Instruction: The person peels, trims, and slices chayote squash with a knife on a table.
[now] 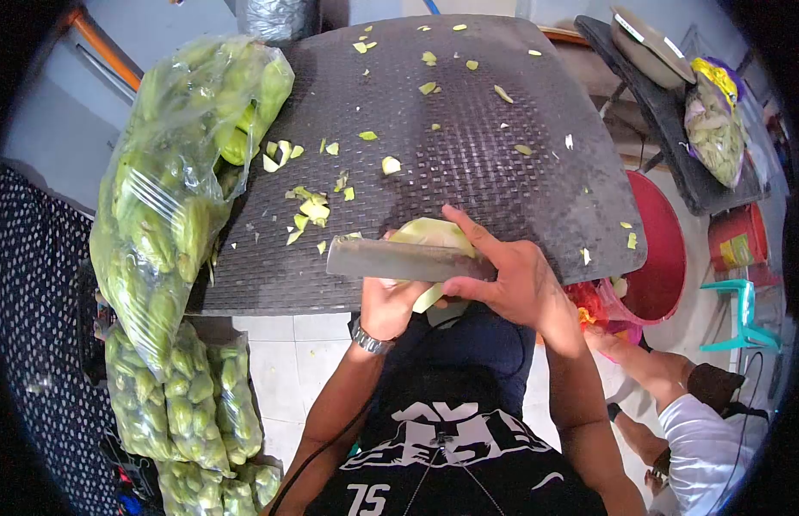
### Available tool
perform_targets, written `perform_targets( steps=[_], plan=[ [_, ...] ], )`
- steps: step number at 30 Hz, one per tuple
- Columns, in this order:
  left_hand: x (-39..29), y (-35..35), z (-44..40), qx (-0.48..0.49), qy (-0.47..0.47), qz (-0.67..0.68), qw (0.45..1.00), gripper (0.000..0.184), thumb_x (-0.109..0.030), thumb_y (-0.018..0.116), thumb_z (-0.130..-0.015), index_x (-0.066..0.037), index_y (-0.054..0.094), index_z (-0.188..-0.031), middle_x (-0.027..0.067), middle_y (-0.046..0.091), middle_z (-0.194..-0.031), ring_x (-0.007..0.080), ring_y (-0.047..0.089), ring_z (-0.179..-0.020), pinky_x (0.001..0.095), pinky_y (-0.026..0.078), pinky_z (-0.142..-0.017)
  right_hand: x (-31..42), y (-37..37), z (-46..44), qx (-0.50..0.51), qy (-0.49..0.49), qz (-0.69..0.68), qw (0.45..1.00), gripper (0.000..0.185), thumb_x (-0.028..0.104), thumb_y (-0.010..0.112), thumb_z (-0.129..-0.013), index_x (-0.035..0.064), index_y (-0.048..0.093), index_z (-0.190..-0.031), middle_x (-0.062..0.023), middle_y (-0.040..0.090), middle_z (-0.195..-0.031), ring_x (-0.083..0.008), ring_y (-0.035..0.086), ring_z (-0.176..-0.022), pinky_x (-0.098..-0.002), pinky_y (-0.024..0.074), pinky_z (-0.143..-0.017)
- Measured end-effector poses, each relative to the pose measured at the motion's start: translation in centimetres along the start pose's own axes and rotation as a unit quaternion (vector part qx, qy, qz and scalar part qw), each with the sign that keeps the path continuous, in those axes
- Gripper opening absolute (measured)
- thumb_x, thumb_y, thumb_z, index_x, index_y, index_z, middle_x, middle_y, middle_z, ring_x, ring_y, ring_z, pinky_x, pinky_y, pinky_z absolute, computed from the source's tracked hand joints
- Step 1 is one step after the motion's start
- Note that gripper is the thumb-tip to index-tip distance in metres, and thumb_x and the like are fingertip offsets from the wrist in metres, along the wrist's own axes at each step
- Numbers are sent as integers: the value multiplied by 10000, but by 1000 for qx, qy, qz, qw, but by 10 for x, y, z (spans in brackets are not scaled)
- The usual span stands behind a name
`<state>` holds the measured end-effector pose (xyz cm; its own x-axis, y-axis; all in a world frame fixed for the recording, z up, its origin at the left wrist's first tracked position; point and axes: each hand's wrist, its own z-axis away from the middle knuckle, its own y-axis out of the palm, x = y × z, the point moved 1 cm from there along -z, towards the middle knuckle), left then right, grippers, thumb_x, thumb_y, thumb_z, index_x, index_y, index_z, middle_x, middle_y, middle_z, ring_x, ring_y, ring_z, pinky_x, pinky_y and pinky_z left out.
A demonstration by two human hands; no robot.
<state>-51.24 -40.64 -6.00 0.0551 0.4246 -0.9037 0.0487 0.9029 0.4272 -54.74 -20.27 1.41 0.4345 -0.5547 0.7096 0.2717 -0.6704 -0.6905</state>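
A pale green peeled vegetable (429,232) is held over the table's near edge. My left hand (387,303), with a metal watch at the wrist, is closed round it from below, its fingers partly hidden by the blade. My right hand (511,279) grips a wide knife (404,260) near its right end, the handle hidden, with the index finger stretched along the vegetable. The blade lies across the vegetable, pointing left. A strip of peel (428,298) hangs under the blade. Peel scraps (313,209) lie on the dark woven table (468,172).
A clear bag of green vegetables (158,206) covers the table's left side; more filled bags (193,404) stand below. A red tub (662,249) is at the right, near a co-worker's arm (649,365). Farther right are a teal stool (743,318) and a black side table (718,193).
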Motion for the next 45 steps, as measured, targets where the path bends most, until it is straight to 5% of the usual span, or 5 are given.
perform_targets(
  steps=[27, 30, 33, 37, 45],
  plan=[
    [-46, 5, 14, -29, 29, -175, 984, 400, -110, 770, -905, 31, 570, -1221, 159, 715, -965, 222, 723, -697, 310, 612, -539, 16, 10, 1, -37, 43, -147, 988, 556, 630, 613, -933, 188, 704, -1258, -185, 740, -914, -424, 712, -900, -494, 563, -798],
    [-31, 6, 16, -59, 298, -526, 794, 413, -126, 797, -893, 14, 582, -1216, 131, 707, -993, 192, 705, -808, 312, 613, -620, 13, 24, -8, -115, 43, -192, 974, 519, 606, 593, -959, 188, 718, -1239, -196, 738, -905, -433, 710, -901, -504, 566, -800],
    [-35, 15, 20, -122, 170, -381, 900, 474, -177, 826, -878, 17, 602, -1247, 124, 707, -1053, 175, 644, -957, 341, 535, -846, 11, 30, -13, -165, 53, -235, 957, 520, 598, 578, -974, 156, 730, -1201, -226, 726, -884, -453, 703, -907, -530, 562, -793],
    [-52, -3, 7, -129, 39, -209, 969, 476, -243, 731, -948, 29, 563, -1302, 151, 707, -1012, 251, 712, -643, 260, 518, -414, 0, 30, -26, -208, 112, -161, 958, 549, 545, 559, -998, 15, 672, -1084, -280, 711, -869, -482, 713, -864, -561, 568, -786],
    [-58, -46, 17, -159, -38, -239, 957, 566, -242, 757, -903, 12, 527, -1353, 119, 684, -1062, 194, 707, -788, 250, 529, -500, -22, 31, -43, -257, 222, -31, 940, 443, 349, 493, -1042, -70, 491, -1189, -320, 683, -828, -505, 711, -802, -575, 575, -762]
  ],
)
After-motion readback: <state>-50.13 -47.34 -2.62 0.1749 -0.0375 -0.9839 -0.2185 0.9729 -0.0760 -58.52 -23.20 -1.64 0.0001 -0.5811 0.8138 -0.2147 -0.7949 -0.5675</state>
